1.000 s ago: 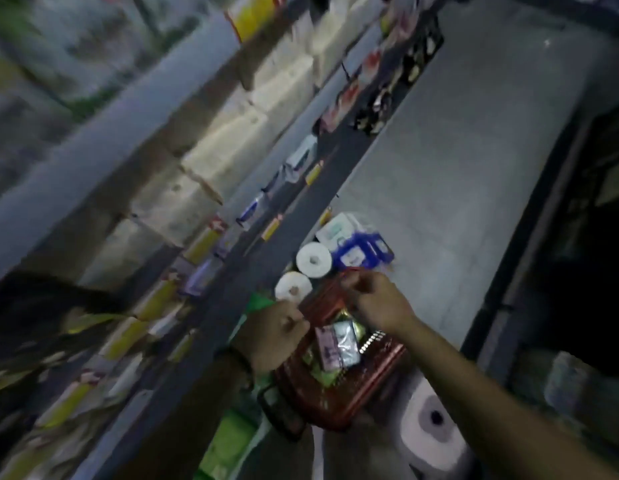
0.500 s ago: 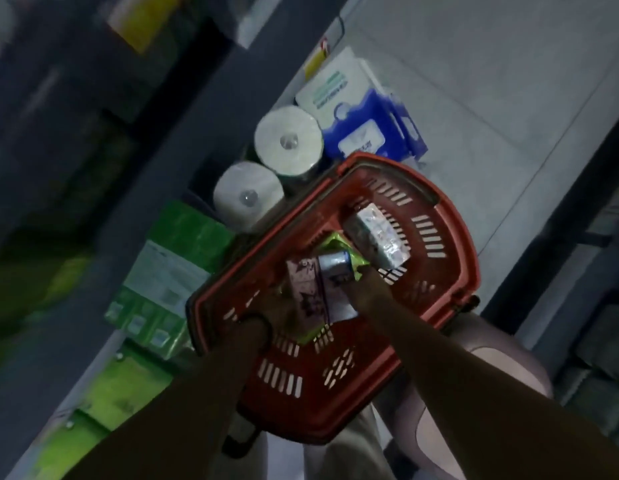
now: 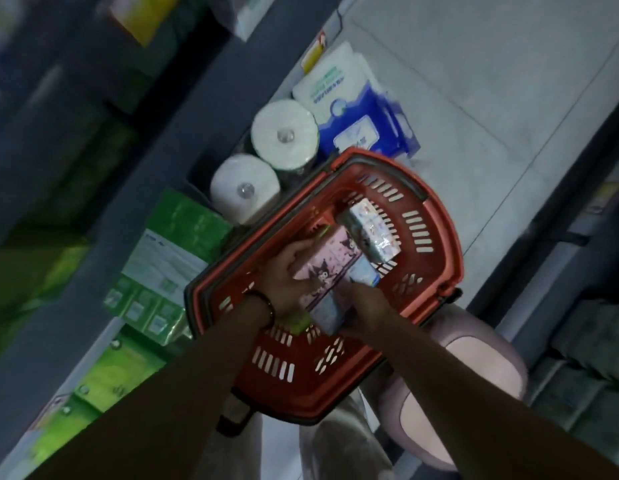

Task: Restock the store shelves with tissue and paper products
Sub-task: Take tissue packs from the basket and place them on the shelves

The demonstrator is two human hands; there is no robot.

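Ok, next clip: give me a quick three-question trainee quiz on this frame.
1. Multiple choice: which of these also lies in the red basket with the pink tissue pack? A) a paper roll B) a clear-wrapped white pack C) a bottle
2. True or false: the left hand and the right hand both hold the pink tissue pack.
3. How many white paper rolls stand on end outside the basket?
Key: 1 B; 2 true; 3 two.
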